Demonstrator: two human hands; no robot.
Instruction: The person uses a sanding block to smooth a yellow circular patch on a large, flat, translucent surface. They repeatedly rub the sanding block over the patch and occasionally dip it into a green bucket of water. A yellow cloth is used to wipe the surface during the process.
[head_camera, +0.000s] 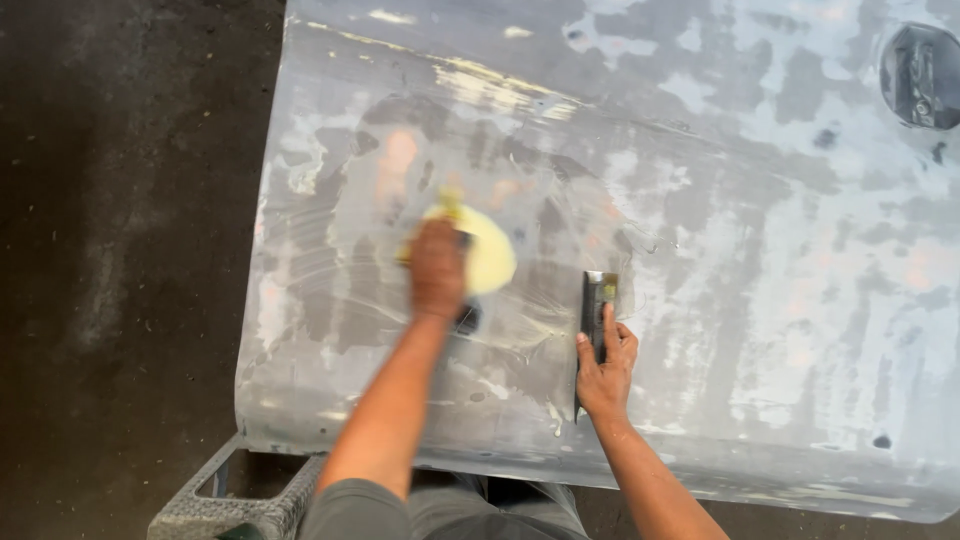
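Note:
A large grey car body panel (760, 250), patchy with sanded filler, lies flat in front of me. My left hand (437, 268) is blurred and closed on a small spreader; a round pale-yellow blob of filler (490, 255) lies on the panel under and beside it. To the right, my right hand (605, 365) grips a dark flat metal spreader (598, 300) pressed on the panel, index finger along the blade, with yellowish filler at the blade's far end.
A dark concrete floor (120, 250) lies to the left of the panel. A grey speckled stand or crate (240, 505) shows under the panel's near-left corner. A dark round opening (922, 75) sits in the panel's far-right corner.

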